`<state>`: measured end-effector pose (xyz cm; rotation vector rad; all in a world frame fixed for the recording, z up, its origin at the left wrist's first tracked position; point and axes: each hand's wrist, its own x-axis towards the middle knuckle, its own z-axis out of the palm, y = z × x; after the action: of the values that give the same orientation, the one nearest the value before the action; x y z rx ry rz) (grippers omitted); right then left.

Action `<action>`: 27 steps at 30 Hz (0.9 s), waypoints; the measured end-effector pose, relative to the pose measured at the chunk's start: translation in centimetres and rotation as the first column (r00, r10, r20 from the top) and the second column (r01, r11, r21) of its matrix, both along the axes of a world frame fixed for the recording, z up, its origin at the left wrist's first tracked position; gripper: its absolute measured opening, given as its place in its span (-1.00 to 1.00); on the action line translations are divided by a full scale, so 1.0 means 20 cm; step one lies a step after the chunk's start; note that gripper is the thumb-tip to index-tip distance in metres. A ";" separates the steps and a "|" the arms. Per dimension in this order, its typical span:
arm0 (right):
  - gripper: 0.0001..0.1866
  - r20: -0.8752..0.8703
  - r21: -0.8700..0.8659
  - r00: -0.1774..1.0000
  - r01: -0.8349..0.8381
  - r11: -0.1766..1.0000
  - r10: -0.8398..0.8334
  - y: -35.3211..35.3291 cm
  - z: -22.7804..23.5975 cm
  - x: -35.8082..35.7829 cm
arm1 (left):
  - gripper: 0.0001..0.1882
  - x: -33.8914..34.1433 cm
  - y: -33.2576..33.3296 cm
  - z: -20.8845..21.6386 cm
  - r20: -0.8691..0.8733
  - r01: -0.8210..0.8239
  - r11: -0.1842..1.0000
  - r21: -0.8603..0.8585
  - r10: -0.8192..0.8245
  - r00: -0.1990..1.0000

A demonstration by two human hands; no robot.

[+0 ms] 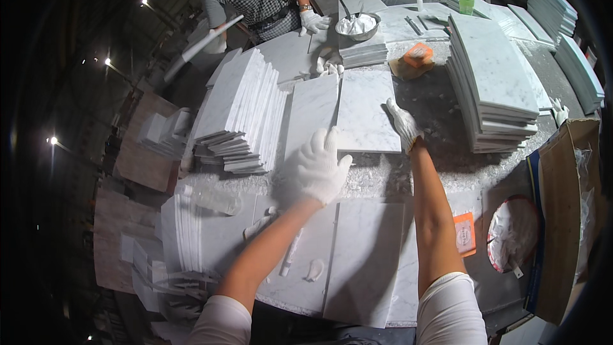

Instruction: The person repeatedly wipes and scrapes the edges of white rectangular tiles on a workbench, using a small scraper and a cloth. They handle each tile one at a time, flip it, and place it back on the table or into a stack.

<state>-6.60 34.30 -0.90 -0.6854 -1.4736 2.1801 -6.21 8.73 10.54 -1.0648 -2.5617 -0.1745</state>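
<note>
My left hand (pixel 319 167), in a white knit glove, is open with fingers spread over the near edges of two pale grey-veined marble tiles. Its fingertips reach the seam between the left marble tile (pixel 309 110) and the right marble tile (pixel 369 110). Whether they press on the stone I cannot tell. At the right tile's outer edge is my gloved right hand (pixel 403 122), its fingers close together and gripping that edge. The right tile lies slightly over or against the left one. White dust covers the table (pixel 383 176) nearby.
Tile stacks stand left (pixel 237 105) and right (pixel 488 80). Across the table, a gloved co-worker (pixel 262 6) stands beside a metal bowl of white paste (pixel 357 27). Nearer me are a clear bottle (pixel 217 199), orange packet (pixel 465 234), round tub (pixel 513 233) and cardboard box (pixel 568 217).
</note>
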 end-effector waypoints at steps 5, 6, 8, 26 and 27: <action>-0.34 0.042 0.020 0.997 -0.059 0.998 0.058 0.00 0.01 0.01 | -0.21 -0.08 0.11 0.14 0.089 0.045 0.956 -0.289 -0.020 0.996; -0.32 0.087 -0.050 0.994 -0.056 0.997 0.061 0.00 0.01 0.02 | -0.21 -0.08 0.14 0.17 0.124 0.060 0.938 -0.342 -0.019 0.992; -0.32 0.113 0.011 0.992 -0.061 0.998 0.060 0.01 0.01 0.02 | -0.20 -0.07 0.22 0.19 0.231 0.085 0.906 -0.414 0.014 0.973; -0.29 0.122 0.112 0.992 0.009 0.994 -0.023 0.03 -0.08 -0.05 | -0.83 0.43 -0.28 0.14 0.139 0.328 0.895 0.301 -0.382 0.914; -0.29 0.116 0.114 0.993 0.004 0.993 -0.017 0.03 -0.08 -0.05 | -0.82 0.42 -0.32 0.09 0.165 0.201 0.916 0.346 -0.270 0.948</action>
<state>-7.59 34.80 -2.48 -0.7911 -1.6349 2.0605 2.23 2.32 12.28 -1.2762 -2.4505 -0.7856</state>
